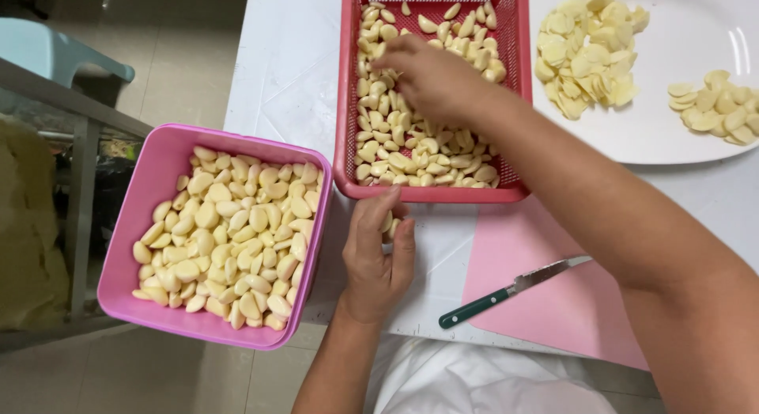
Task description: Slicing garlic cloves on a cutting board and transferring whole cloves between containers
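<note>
Two hands at work in the head view: right hand (431, 78) reaches far into the red slotted basket (345, 105), fingers curled down among the peeled garlic cloves (411, 157) near the middle of the pile, pinching at something, though what exactly sits between the fingertips I cannot tell. Left hand (378, 252) rests on the white table (285, 66) just near the basket's near wall, loosely closed around a few cloves (389, 224) that peek out by the thumb. Pink tub (150, 185) to the left is heaped with more peeled cloves and overhangs the table's near-left edge (a good part of it sits over the floor). Green-handled knife (506, 291) lies on the pink cutting board (553, 295) to the right, blade pointing far-right, right under the right forearm. White plate (680, 121) far right holds sliced garlic (589, 50). Risks, as I judge: a nudge from the left wrist could tip the overhanging tub off the edge; pulling the right arm back low could catch the knife; cloves in the loose left grip could slip and roll off the table.
</note>
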